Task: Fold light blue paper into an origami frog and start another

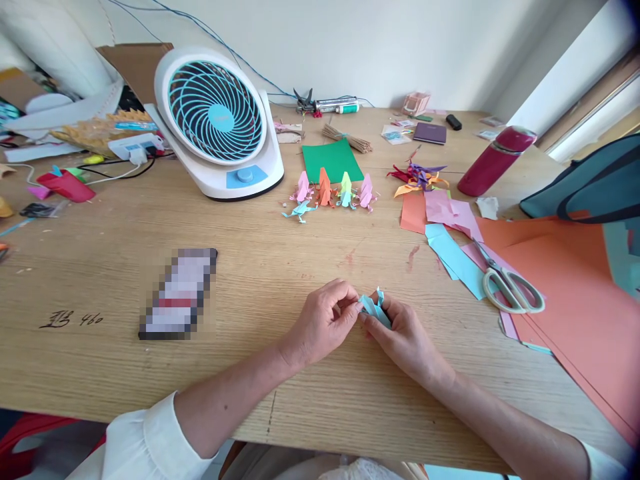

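A small light-blue folded paper figure (376, 311) is held between my two hands above the near part of the wooden table. With thumb and forefinger together, my left hand (327, 320) pinches its left tip. My right hand (407, 337) grips the body from the right, thumb below and fingers behind, hiding part of it. Beyond the hands stands a row of folded paper frogs in pink, orange (325, 187) and yellow-green, with a light-blue one (301, 211) in front of them.
A white fan (215, 127) stands at the back left, a blurred-out phone-like object (177, 293) nearer. Right of my hands lie scissors (513, 290), blue paper strips (457, 260) and large orange sheets (575, 320). A red flask (495, 163) and a green sheet (333, 160) are farther back.
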Tool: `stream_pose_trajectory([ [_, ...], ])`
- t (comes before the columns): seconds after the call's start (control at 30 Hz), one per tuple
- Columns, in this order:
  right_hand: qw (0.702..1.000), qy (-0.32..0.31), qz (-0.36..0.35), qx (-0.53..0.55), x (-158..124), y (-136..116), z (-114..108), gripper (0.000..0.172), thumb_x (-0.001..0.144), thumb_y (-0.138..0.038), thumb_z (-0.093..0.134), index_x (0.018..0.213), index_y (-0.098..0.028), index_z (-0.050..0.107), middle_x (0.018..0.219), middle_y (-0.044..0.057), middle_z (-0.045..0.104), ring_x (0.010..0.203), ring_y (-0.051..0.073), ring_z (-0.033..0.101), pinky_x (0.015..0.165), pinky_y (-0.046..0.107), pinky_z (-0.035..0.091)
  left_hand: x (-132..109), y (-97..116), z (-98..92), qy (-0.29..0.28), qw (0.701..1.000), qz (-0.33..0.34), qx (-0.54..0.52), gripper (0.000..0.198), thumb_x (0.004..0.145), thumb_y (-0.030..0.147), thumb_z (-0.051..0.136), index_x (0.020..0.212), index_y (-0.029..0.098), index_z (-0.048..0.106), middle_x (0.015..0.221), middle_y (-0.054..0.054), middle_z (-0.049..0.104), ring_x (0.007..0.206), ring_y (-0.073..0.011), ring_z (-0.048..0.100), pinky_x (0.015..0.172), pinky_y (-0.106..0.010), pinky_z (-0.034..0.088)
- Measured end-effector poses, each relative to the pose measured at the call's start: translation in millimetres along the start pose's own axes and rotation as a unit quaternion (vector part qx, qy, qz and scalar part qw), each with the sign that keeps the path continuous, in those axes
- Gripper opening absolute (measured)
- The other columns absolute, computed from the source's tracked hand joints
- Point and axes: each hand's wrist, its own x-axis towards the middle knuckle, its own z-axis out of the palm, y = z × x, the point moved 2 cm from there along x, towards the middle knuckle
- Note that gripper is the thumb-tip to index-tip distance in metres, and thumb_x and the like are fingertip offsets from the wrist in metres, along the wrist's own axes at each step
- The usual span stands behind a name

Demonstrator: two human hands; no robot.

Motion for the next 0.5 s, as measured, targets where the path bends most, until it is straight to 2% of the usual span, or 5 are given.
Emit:
stream_pose_trajectory([
  [0.1, 1.000, 0.004, -0.007, 0.005, -0.1, 1.4, -0.1, 0.026, 0.086, -0.038, 0.058, 0.070, -0.019, 0.049, 0.059, -0.003, 0.050, 0.055, 0.011, 0.043, 0.052, 0.024, 0.033, -4.0, -0.5, 4.9, 0.017, 0.998, -0.047, -0.050, 0.018, 0.089, 0.024, 0.054, 0.074, 0.018, 0.050, 0.072, 0.002, 0.051, 0.065, -0.0091, 0.049, 0.052, -0.017, 0.041],
  [0.23, 1.000, 0.005, -0.004, 0.018, 0.8, 2.3, 0.2, 0.025, 0.086, -0.038, 0.059, 0.072, -0.019, 0.052, 0.060, -0.002, 0.053, 0.056, 0.012, 0.045, 0.053, 0.024, 0.034, -6.8, -3.7, 11.5, 0.003, 0.971, -0.137, -0.198, 0.022, 0.091, 0.035, 0.054, 0.078, 0.018, 0.050, 0.073, 0.003, 0.048, 0.063, -0.0097, 0.049, 0.053, -0.020, 0.051],
  [0.33, 1.000, 0.003, 0.004, 0.027, 1.8, 2.9, 1.2, 0.028, 0.085, -0.041, 0.062, 0.071, -0.018, 0.053, 0.060, -0.002, 0.052, 0.055, 0.011, 0.043, 0.051, 0.024, 0.034, -6.1, -5.8, 12.0, -0.005, 0.966, -0.143, -0.216, 0.024, 0.090, 0.039, 0.057, 0.079, 0.018, 0.051, 0.072, 0.003, 0.050, 0.064, -0.0100, 0.051, 0.054, -0.020, 0.053],
  [0.5, 0.999, 0.010, 0.009, 0.029, 2.4, 4.0, 1.3, 0.034, 0.083, -0.047, 0.063, 0.069, -0.019, 0.052, 0.058, -0.003, 0.051, 0.053, 0.011, 0.041, 0.049, 0.024, 0.033, -1.7, -9.1, 6.9, -0.017, 0.979, -0.119, -0.166, 0.024, 0.089, 0.039, 0.059, 0.081, 0.017, 0.055, 0.075, 0.001, 0.054, 0.067, -0.0108, 0.053, 0.054, -0.019, 0.050],
])
